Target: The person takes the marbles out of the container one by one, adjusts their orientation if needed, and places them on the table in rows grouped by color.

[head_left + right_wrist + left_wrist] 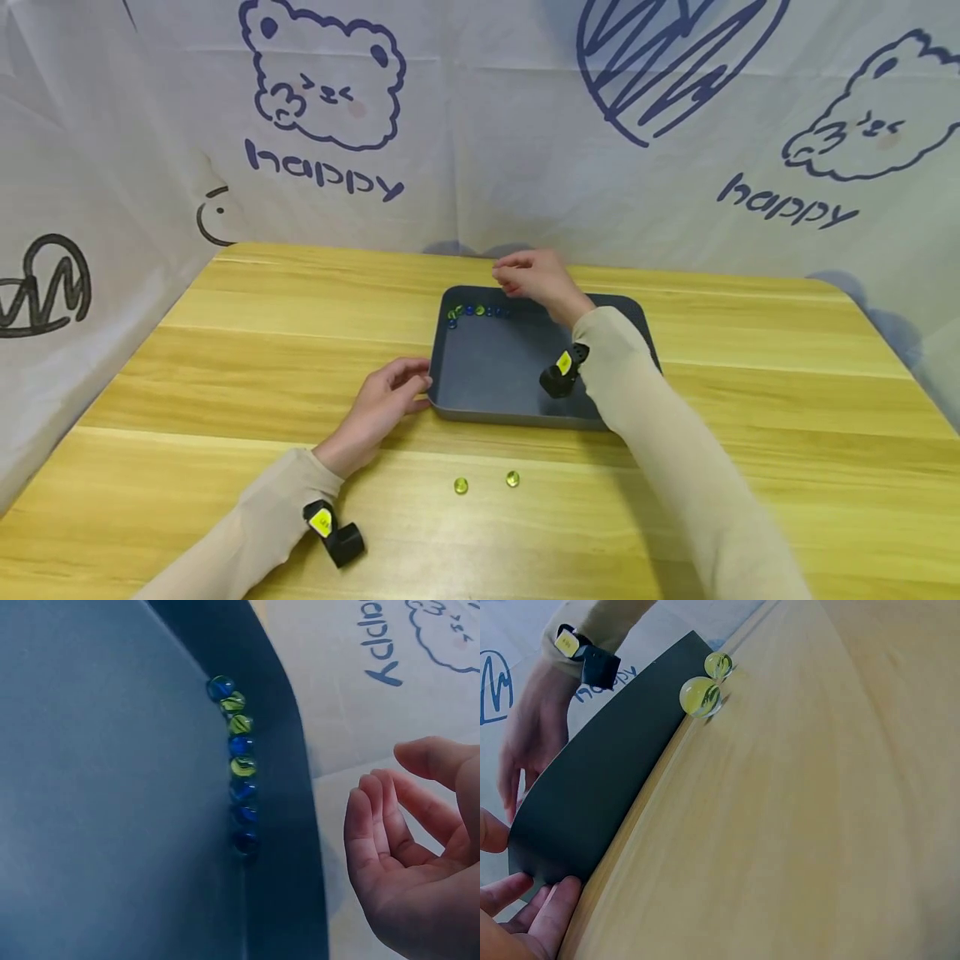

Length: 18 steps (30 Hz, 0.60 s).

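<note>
A dark grey rectangular tray (491, 367) rests on the wooden table. Along its far wall and far-left corner sits a row of several blue and yellow-green glass marbles (241, 766). My left hand (381, 407) touches the outside of the tray's left wall near the front corner; its fingers (557, 907) rest against the dark side. My right hand (542, 282) hovers above the far rim, fingers loosely bent, thumb apart, nothing visible between them. Two yellow-green marbles, a left one (461, 485) and a right one (513, 478), lie on the table in front of the tray.
The light wooden table (247, 358) stretches out on both sides of the tray. A white cloth (480, 125) with blue drawings hangs behind it. Each sleeve carries a small black wrist camera, one on the left (345, 543) and one on the right (558, 382).
</note>
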Each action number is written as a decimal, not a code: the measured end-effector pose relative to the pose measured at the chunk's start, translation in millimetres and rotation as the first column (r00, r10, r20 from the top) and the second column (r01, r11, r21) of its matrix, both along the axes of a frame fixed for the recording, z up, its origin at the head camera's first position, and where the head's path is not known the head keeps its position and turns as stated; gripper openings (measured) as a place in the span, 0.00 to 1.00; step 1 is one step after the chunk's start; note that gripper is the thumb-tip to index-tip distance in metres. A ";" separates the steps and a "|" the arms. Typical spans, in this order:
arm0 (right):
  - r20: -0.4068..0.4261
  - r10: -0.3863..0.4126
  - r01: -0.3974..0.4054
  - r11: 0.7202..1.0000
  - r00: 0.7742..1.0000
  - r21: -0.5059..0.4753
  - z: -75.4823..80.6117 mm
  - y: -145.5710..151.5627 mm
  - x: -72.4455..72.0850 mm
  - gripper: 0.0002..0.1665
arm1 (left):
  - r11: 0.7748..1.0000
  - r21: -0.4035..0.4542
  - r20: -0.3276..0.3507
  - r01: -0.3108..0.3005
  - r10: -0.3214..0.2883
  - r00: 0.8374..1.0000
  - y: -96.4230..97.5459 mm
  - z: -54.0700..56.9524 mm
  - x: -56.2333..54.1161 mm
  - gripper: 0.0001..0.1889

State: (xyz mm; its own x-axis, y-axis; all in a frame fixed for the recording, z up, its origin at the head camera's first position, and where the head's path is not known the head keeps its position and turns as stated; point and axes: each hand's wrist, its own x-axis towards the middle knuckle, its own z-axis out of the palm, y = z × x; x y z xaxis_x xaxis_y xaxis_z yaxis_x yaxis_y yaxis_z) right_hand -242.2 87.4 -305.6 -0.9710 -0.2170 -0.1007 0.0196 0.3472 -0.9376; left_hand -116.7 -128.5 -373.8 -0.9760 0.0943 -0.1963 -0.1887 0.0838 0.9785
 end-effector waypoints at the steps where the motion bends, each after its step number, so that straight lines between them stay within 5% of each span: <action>1: 0.006 0.007 -0.007 1.000 1.000 0.008 -2.6 -1.4 -0.8 0.18 | 1.000 -0.001 0.001 0.000 0.000 1.000 -0.1 0.0 0.0 0.20; 8: 0.049 0.028 -0.033 0.993 0.998 0.111 -15.1 -9.2 -1.3 0.18 | 1.000 0.000 0.001 -0.001 0.001 1.000 -0.7 -1.2 0.2 0.20; 18: 0.046 0.011 -0.017 0.990 0.999 0.138 -25.8 -14.2 0.5 0.15 | 1.000 0.000 0.004 0.001 -0.001 1.000 -0.9 -2.1 -0.2 0.20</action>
State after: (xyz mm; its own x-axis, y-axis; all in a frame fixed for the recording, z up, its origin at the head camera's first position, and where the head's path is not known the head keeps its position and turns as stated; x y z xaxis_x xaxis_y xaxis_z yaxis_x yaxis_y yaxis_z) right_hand -241.8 73.2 -331.5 -0.9617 -0.2118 -0.1739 0.0547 0.4736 -0.8790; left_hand -117.0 -129.4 -375.9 -0.9752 0.0956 -0.1999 -0.1922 0.0837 0.9778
